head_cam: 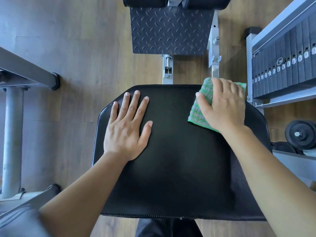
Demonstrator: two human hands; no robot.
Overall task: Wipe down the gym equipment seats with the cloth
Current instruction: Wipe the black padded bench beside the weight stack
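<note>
A black padded seat (177,161) fills the middle of the head view. My left hand (127,127) lies flat on its left side, fingers spread, holding nothing. My right hand (224,106) presses a green and grey striped cloth (199,115) onto the seat's far right corner. Most of the cloth is hidden under the palm; its edges show to the left and above the fingers.
Beyond the seat are a black diamond-plate footplate (171,29) and grey metal posts (214,53). A weight stack (287,65) in a grey frame stands at right, a dumbbell (301,134) below it. Another machine's grey tubes (12,134) lie at left on the wooden floor.
</note>
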